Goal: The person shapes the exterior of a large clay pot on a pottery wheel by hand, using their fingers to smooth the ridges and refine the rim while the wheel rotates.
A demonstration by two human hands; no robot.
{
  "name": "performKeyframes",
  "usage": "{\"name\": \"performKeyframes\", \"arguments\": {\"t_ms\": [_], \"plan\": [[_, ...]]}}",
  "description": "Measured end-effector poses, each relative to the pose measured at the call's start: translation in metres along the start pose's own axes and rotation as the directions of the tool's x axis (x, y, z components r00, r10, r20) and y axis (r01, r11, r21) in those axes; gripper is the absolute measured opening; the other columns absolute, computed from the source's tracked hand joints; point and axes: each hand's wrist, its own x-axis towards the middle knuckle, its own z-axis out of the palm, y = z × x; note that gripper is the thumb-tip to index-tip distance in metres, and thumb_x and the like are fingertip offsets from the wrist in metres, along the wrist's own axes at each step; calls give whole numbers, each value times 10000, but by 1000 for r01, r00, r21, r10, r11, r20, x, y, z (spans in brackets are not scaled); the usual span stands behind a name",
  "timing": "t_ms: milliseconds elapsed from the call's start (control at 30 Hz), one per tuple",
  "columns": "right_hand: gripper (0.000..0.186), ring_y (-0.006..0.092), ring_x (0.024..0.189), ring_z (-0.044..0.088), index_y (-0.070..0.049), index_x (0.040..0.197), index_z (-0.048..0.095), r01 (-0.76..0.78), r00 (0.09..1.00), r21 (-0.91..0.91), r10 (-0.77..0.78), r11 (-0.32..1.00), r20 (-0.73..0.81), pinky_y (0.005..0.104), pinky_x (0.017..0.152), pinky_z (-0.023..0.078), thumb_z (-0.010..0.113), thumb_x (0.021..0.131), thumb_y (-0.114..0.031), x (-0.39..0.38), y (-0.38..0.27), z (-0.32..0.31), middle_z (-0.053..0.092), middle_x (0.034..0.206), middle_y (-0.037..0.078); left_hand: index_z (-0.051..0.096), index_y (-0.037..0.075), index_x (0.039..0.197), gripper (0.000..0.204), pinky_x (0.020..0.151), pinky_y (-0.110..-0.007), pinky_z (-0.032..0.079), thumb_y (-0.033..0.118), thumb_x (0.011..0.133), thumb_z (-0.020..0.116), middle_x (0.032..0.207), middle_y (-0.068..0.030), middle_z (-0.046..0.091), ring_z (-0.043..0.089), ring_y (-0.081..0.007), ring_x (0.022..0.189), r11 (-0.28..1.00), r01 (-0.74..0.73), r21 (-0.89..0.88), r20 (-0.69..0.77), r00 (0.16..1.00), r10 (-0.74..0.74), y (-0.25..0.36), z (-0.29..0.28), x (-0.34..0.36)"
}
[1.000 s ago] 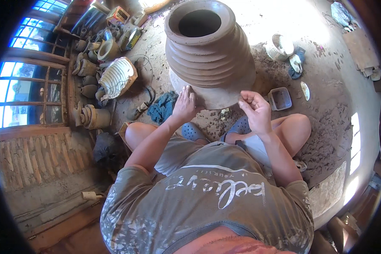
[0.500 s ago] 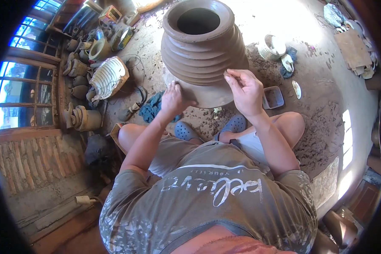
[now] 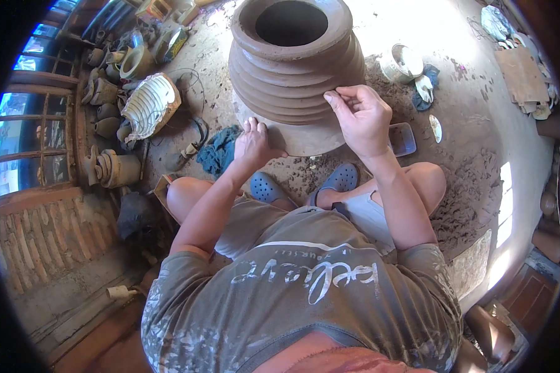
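Observation:
A large wet clay pot [image 3: 292, 81] with a thick rim and stacked horizontal ridges stands in front of me on a round, clay-smeared board [image 3: 302, 140]. My left hand [image 3: 254, 146] rests on the board's near left edge, with its fingers over the edge and its thumb stretched out to the right. At the pot's near right side, my right hand [image 3: 367, 121] pinches thumb and forefinger together against a lower ridge. Whatever lies in that pinch, if anything, is too small to make out.
Left of the board are a crumpled teal cloth [image 3: 218, 152] and a ribbed whitish mould [image 3: 150, 105]. Several clay pots [image 3: 109, 127] line the window wall. To the right sit a clear plastic tub [image 3: 402, 139], a pale bucket [image 3: 399, 65] and loose clay crumbs [image 3: 470, 193].
My right hand has moved slightly up the pot's side, still pinching. My left hand keeps to the board's edge. The whole view has shifted a little.

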Motion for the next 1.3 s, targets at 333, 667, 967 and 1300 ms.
{"name": "performKeyframes", "arguments": {"t_ms": [333,667,967,1300], "plan": [[342,126,615,668,-9,758,673,-35,988,10,33,999,149,285,572,545,962,772,-192,14,9,-13,702,726,89,492,-64,1439,1124,1172,-463,439,508,592,960,1569,-291,438,467,-404,1446,988,-155,1,127,980,153,-57,-26,38],[313,101,667,635,-17,895,746,-292,929,34,276,956,246,277,632,528,951,794,-231,46,44,-40,739,791,44,579,73,1448,1020,1194,-445,415,361,557,983,1472,-205,592,517,-382,1401,947,-314,64,44,949,312,-89,-33,64],[305,187,779,681,39,1217,750,-149,975,-8,148,989,167,342,718,544,711,929,-53,21,34,-36,730,901,115,622,-85,1273,1071,1127,-455,454,721,615,879,1361,-243,602,581,-357,1307,964,-157,216,19,987,157,-28,-10,17],[518,315,740,681,15,1414,635,59,990,-119,-43,991,137,409,685,559,683,902,-42,-33,-2,0,642,855,157,614,-63,1204,930,1047,-651,476,756,783,746,1198,-530,595,605,-644,1200,978,-2,206,-57,998,14,76,52,-2]]}}
